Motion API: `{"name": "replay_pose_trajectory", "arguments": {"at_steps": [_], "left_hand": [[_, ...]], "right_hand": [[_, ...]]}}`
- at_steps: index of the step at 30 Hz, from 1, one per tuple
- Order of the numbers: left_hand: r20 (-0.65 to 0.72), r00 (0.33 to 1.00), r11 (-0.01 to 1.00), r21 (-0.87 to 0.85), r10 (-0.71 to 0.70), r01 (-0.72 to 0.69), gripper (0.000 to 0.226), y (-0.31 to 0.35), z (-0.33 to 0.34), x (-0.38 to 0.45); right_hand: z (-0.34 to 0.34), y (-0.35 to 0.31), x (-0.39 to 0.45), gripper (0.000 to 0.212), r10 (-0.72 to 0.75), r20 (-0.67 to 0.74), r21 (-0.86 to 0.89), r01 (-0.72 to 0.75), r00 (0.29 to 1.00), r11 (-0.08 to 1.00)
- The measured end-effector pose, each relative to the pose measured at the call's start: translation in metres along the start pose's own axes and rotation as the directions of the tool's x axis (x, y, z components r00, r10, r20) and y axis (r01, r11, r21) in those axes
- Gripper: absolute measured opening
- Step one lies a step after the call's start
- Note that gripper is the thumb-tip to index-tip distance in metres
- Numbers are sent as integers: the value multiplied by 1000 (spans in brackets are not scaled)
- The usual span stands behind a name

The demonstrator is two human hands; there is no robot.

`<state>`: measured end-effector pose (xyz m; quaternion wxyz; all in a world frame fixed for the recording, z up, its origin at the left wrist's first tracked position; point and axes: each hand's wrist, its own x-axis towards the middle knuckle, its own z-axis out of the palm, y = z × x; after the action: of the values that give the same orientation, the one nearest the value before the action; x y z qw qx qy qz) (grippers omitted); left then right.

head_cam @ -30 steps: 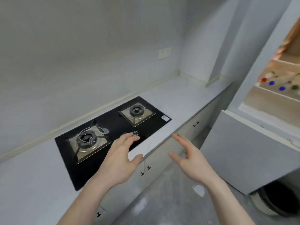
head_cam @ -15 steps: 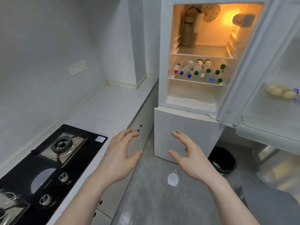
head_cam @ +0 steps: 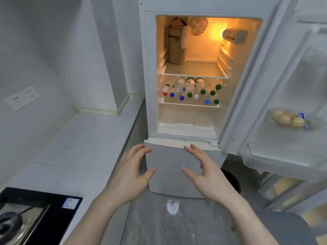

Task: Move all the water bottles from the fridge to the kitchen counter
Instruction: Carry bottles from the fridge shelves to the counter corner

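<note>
Clear plastic water bottles [head_cam: 190, 91] with green, blue, white and red caps are seen lying on the middle shelf [head_cam: 189, 104] of the open fridge [head_cam: 203, 131]. Both hands are held apart before the lower door, nothing grasped: the left hand [head_cam: 131, 174] and right hand [head_cam: 203, 174] are shown with released grip, fingers loosely spread. The white bench [head_cam: 79, 142] is seen at left, a black hob [head_cam: 58, 218] set into it.

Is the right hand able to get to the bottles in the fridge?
Probably yes. The fridge door is open and nothing stands before the bottles; the right hand is empty, below their shelf, and would need to reach up.
</note>
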<state>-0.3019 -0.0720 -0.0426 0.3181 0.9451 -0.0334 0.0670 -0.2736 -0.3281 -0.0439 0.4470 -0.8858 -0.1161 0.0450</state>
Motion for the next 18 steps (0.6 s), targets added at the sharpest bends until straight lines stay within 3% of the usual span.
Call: {"name": "replay_pose_trajectory", "arguments": {"at_steps": [7, 18], "left_hand": [[59, 994, 995, -33, 91, -90, 55, -26, -4, 97], [147, 968, 979, -28, 205, -203, 56, -15, 21, 221]], "right_hand": [[-4, -8, 70, 61, 34, -108, -12, -36, 994, 999], [-47, 26, 153, 60, 101, -229, 15, -101, 968, 995]]}}
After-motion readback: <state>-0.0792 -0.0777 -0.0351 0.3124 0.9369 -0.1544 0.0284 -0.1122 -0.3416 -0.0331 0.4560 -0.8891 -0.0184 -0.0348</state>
